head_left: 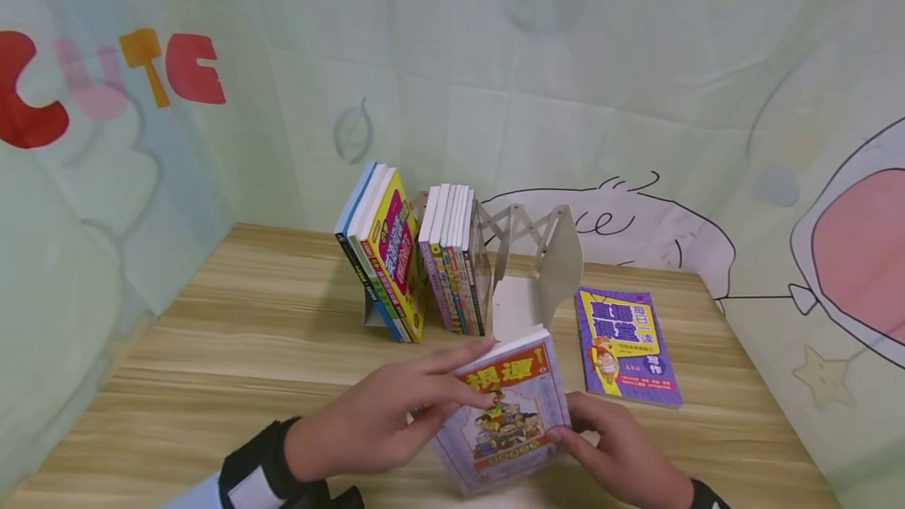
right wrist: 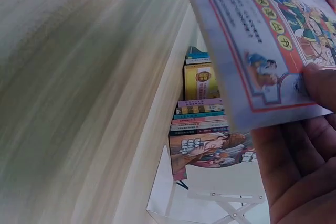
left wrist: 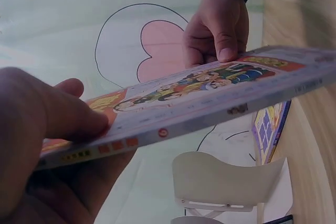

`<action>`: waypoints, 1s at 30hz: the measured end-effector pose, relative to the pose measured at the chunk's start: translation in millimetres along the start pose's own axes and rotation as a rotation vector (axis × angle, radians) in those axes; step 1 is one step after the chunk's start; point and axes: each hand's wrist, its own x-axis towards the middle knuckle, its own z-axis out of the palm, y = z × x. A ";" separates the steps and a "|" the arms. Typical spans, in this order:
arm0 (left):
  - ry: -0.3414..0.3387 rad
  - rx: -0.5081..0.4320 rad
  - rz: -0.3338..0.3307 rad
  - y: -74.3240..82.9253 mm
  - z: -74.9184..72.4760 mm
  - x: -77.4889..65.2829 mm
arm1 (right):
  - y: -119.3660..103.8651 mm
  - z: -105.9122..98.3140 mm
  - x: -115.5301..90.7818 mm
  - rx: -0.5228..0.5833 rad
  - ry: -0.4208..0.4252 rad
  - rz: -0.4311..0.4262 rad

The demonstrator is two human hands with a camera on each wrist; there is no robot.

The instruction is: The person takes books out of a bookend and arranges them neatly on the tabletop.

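Observation:
Both hands hold a thin book [head_left: 511, 415] with a pale lilac cover, an orange title band and a cartoon group of figures. It is tilted above the front of the table. My left hand [head_left: 385, 407] grips its upper left side; in the left wrist view, the thumb [left wrist: 79, 116] lies on the cover while other fingers are underneath. At the lower right edge, my right hand [head_left: 622, 446] pinches the book, thumb on the cover and fingers behind. The book's pale spine [left wrist: 210, 116] faces the left wrist camera.
Behind the book stands a white expandable bookend rack [head_left: 558, 265]. Leaning yellow and blue books [head_left: 392, 258] and several upright thin books [head_left: 452, 265] fill its left part. A purple book [head_left: 628, 344] lies flat on the wooden table [head_left: 283, 320], right of the rack. Printed cloth [head_left: 424, 61] hangs behind.

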 end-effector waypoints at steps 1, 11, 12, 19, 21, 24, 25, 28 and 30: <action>0.007 -0.003 -0.012 -0.6 0.4 -0.8 | -0.2 -0.3 0.1 0.020 -0.003 -0.010; 0.037 -0.009 -0.106 -6.0 2.2 -3.7 | 1.3 -0.3 -1.1 0.066 0.025 -0.056; 0.039 -0.006 -0.119 -6.6 2.5 -3.9 | 1.5 -0.4 -1.4 0.071 0.034 -0.060; 0.061 0.050 -0.142 -10.7 1.6 -6.1 | 4.5 -1.0 -4.3 0.098 0.100 -0.083; 0.075 0.074 -0.137 -11.9 1.5 -6.9 | 5.3 -1.8 -5.4 0.102 0.113 -0.059; 0.089 0.112 -0.150 -13.4 1.3 -8.5 | 6.1 -4.3 -7.6 0.092 0.142 0.019; 0.090 0.121 -0.165 -13.9 1.0 -9.0 | 6.5 -5.2 -8.1 0.094 0.156 0.046; 0.080 0.125 -0.218 -15.9 0.1 -10.6 | 7.8 -8.1 -9.7 0.067 0.209 0.101; 0.076 0.127 -0.260 -18.0 0.2 -12.0 | 8.9 -10.1 -10.3 0.054 0.240 0.118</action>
